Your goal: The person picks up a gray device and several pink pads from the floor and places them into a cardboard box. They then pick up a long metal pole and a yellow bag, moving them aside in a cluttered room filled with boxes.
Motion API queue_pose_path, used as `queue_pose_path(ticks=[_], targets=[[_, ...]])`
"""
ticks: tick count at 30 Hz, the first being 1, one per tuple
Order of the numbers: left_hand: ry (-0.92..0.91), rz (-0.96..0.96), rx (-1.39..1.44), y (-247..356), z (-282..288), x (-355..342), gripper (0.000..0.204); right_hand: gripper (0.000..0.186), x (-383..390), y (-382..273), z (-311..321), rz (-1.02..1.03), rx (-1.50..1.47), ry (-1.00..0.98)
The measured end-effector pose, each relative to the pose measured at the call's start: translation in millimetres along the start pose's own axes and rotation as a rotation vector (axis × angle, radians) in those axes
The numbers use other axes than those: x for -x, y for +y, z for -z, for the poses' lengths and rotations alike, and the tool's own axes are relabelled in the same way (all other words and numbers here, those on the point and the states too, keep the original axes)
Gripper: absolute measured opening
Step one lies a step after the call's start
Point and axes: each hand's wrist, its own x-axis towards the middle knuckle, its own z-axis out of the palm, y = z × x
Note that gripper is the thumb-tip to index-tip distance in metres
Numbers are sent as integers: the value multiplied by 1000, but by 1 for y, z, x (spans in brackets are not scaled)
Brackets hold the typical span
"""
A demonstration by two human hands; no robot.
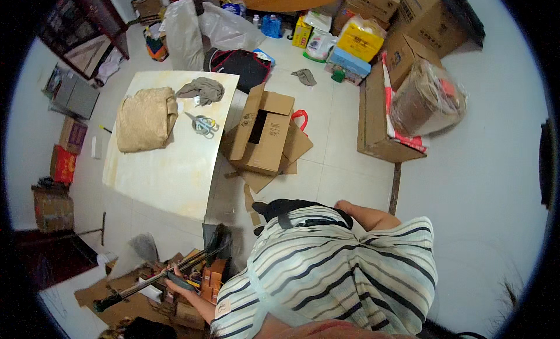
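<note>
At the lower left, my left hand (pixel 179 282) is closed round a long, thin dark pole-like thing (pixel 146 283) with a black, wider end; its exact kind I cannot make out. Beneath it lie flattened cardboard (pixel 111 289) and several small orange-brown boxes (pixel 214 275). My right hand (pixel 344 206) is beside my body at the right, past the striped shirt, its fingers too small and partly hidden to read. Ahead of me an open cardboard box (pixel 271 142) stands on the floor, next to the white table (pixel 169 187).
On the table are a folded beige cloth (pixel 144 120), a grey cloth (pixel 205 90) and scissors (pixel 201 123). A long carton (pixel 372 126) and a plastic-wrapped package (pixel 429 100) line the right wall. Another grey cloth (pixel 304 76) lies on the floor. A black bag (pixel 239 68) sits behind the table.
</note>
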Motion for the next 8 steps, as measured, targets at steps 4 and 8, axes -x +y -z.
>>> queue_pose_path(ticks=[4,8], targets=[[-79,52,68,18,12,-48,51,24,-40,0,-88,-178,-587,-66],[-68,33,11,31,34,-110,58,25,-117,-28,-53,145,-45,-156]])
